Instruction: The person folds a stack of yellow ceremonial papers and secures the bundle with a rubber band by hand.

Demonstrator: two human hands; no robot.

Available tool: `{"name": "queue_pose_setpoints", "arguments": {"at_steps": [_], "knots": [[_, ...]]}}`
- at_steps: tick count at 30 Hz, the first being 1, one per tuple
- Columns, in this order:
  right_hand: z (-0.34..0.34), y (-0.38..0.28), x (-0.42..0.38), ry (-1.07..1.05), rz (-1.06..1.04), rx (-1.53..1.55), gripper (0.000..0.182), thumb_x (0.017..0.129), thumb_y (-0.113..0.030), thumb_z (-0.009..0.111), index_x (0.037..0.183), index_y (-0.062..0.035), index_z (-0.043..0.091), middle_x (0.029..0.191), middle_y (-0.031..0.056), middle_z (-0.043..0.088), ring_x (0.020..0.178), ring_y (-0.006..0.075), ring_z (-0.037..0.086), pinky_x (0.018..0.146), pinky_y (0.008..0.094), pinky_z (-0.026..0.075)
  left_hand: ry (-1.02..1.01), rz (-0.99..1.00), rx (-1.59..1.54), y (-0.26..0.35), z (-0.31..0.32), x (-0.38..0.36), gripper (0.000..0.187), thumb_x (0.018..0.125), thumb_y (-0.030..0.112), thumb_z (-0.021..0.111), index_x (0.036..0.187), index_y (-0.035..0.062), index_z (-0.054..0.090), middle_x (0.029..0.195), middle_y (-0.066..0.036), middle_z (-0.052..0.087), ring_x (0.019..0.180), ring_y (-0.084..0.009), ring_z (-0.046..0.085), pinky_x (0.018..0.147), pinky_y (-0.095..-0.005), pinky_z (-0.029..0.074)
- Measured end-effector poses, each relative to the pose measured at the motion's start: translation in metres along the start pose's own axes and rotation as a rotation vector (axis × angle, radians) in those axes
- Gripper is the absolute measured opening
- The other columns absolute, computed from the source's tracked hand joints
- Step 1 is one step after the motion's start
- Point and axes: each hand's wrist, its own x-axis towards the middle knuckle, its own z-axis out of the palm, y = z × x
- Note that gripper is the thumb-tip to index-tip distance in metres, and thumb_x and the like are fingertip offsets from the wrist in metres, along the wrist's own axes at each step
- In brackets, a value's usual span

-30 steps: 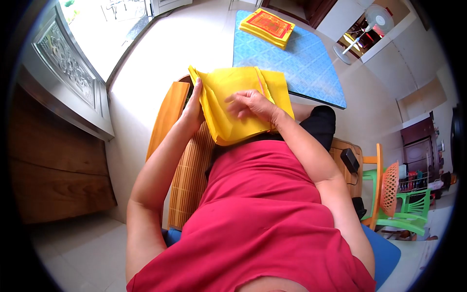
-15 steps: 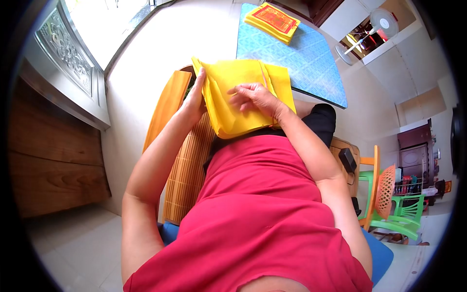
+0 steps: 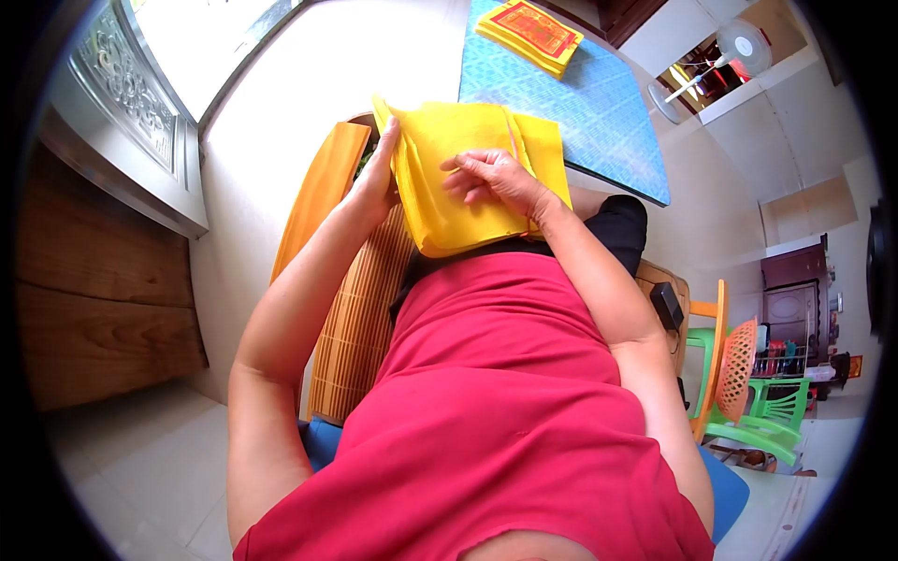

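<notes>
A thick stack of yellow paper sheets [image 3: 426,210] rests on my lap, with a strip of paper or band across its right part. My left hand [image 3: 379,173] grips the stack's left edge, thumb on the near face and fingers hidden behind. Over the middle of the top sheet is my right hand [image 3: 496,178], its fingers curled and its thumb and forefinger close together. No sheet shows between those fingers.
Ahead stands a blue-topped table [image 3: 599,112] bearing a stack of yellow and red printed paper [image 3: 533,33]. A bamboo-slat seat [image 3: 360,318] is at my left. To the right are an orange basket [image 3: 739,365], green plastic chairs [image 3: 781,402] and a fan [image 3: 739,47].
The view has shifted slightly. My right hand has moved a little over the top sheet, while my left hand keeps its hold on the stack's edge.
</notes>
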Motion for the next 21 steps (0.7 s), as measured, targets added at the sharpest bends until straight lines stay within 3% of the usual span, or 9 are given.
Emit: {"name": "queue_pose_setpoints", "arguments": {"at_steps": [6,21], "knots": [[-0.0006,0.0003,-0.0006,0.003,-0.016,-0.011,0.037,0.100,-0.031,0.048,0.119,-0.0020,0.061,0.099,0.0113,0.069,0.085,0.0132,0.067,0.069,0.0231,0.054,-0.047,-0.016,-0.055,0.0025,0.0038,-0.0030,0.065,0.089,0.067,0.042,0.130,0.0169,0.050,0.110,-0.003,0.064,0.094,-0.0141,0.062,0.073,-0.0308,0.051],[-0.0010,0.0003,0.0001,0.001,-0.010,-0.013,0.037,0.099,-0.031,0.049,0.119,-0.0018,0.061,0.099,0.0114,0.069,0.085,0.0139,0.067,0.068,0.0242,0.054,-0.022,-0.037,-0.019,0.0002,0.0000,-0.0014,0.072,0.086,0.071,0.044,0.134,0.0167,0.047,0.120,-0.005,0.060,0.103,-0.0171,0.059,0.081,-0.0342,0.050]]}}
